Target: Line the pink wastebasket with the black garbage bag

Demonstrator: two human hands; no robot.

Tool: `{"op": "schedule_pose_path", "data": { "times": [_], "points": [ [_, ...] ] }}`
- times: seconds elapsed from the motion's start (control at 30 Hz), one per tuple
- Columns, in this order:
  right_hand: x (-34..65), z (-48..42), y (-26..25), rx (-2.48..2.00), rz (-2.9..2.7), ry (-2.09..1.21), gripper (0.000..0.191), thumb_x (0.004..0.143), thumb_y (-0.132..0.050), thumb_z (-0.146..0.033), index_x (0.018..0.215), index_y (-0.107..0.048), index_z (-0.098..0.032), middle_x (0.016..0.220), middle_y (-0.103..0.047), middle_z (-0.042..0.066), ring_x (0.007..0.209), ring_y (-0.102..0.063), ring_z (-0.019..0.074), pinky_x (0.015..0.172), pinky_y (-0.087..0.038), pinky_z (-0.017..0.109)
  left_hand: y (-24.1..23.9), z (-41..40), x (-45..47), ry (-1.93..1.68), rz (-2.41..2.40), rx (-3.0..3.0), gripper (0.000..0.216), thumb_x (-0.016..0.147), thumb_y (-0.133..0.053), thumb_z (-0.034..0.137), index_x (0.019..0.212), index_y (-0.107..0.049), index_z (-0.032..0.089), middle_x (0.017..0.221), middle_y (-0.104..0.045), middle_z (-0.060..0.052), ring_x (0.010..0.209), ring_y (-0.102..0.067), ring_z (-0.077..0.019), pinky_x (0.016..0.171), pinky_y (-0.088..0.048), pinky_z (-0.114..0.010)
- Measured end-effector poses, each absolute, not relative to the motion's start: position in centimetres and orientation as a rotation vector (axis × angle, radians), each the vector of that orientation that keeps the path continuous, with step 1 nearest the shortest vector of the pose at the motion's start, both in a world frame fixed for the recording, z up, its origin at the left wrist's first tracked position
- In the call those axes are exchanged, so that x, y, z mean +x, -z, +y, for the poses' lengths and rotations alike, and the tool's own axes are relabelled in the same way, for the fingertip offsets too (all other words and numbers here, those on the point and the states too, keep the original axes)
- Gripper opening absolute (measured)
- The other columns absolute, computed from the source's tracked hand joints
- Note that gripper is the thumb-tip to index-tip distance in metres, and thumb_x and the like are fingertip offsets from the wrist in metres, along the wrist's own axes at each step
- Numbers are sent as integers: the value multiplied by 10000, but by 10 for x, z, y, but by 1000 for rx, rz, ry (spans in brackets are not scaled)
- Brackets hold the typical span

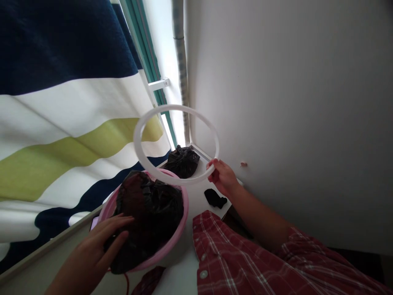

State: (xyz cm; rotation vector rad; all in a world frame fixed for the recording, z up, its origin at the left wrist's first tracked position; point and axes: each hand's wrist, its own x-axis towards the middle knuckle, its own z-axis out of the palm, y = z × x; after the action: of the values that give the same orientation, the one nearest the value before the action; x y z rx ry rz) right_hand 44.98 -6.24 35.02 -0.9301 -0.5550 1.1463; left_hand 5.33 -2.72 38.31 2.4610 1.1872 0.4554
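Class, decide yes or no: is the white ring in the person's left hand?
No, the right hand grips the white ring at its rim.

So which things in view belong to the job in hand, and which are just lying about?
In the job, judging by the hands:
- white ring, held in the right hand
- black bag, beside the left hand's fingers
- pink bin, with that bag in it

Apparently just lying about:
- bunched black bag
- small black item
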Motion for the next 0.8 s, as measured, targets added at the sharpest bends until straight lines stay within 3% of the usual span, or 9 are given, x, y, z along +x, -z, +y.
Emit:
{"op": "schedule_pose_path", "data": {
  "times": [0.17,0.47,0.67,0.8],
  "points": [
    [461,-68,-286,-1128,-398,-989,418,755,-649,-548,855,-485,-176,710,-574,-10,481,-482,71,449,-411,215,-359,-32,39,-174,1142,2583,354,869,-519,491,1158,-636,324,1256,-613,-27,1194,-543,-276,990,-477,-433],
    [485,-85,-227,-1507,-505,-823,443,798,-548,-603,879,-514,-169,644,-586,6,515,-539,113,505,-479,248,-360,-43,15,-201,1150,2659,374,787,-631,502,1126,-646,344,1279,-590,-38,1227,-498,-314,991,-456,-513],
    [482,-97,-188,-1765,-560,-919,407,805,-544,-560,841,-535,-155,579,-598,36,485,-550,147,463,-454,261,-375,-54,2,-196,1172,2672,553,680,-734,504,1185,-616,313,1355,-524,-65,1327,-375,-358,1053,-381,-559],
    [480,-104,-178,-1946,-589,-954,357,778,-588,-501,827,-556,-148,550,-576,35,462,-528,154,449,-418,266,-386,-61,-4,-136,1211,2570,590,714,-715,478,1253,-564,290,1369,-507,-71,1348,-344,-339,1076,-360,-538]
  ]
}}
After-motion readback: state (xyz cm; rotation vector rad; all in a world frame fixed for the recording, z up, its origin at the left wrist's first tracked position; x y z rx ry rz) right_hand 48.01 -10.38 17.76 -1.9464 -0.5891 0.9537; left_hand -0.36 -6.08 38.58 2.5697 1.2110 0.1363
